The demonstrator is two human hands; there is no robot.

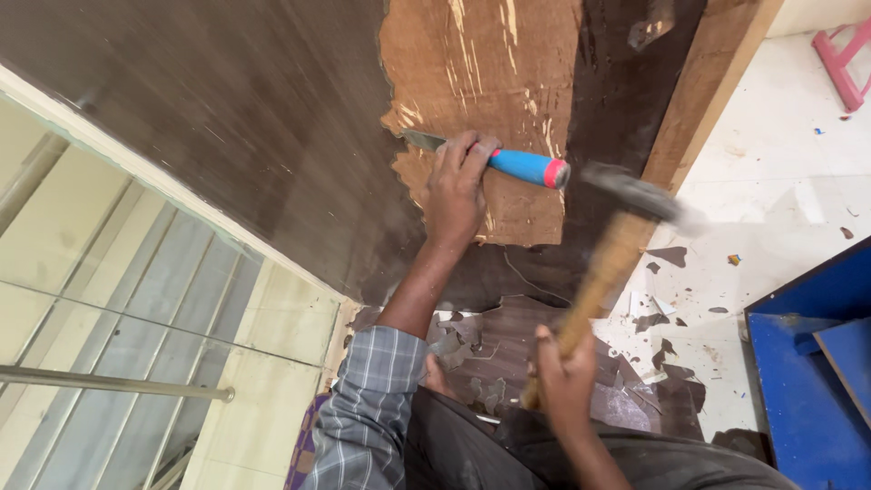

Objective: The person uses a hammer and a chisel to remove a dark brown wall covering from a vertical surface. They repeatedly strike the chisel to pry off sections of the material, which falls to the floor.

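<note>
My left hand [458, 186] grips a chisel [522, 165] with a blue handle and pink end cap. Its steel blade lies flat against a wooden board [481, 73], at the edge where dark laminate [227, 118] has come off and bare brown wood shows. My right hand [562, 381] holds the wooden shaft of a hammer [603, 263]. The blurred metal hammer head sits just right of the chisel's end cap. Both tools are in plain sight.
Torn laminate chips [653, 318] litter the white floor [771, 181] and the area near my legs. A blue box [807, 363] stands at the right. A pink stool leg [839, 54] shows top right. A glass panel with a metal rail [109, 381] is at the left.
</note>
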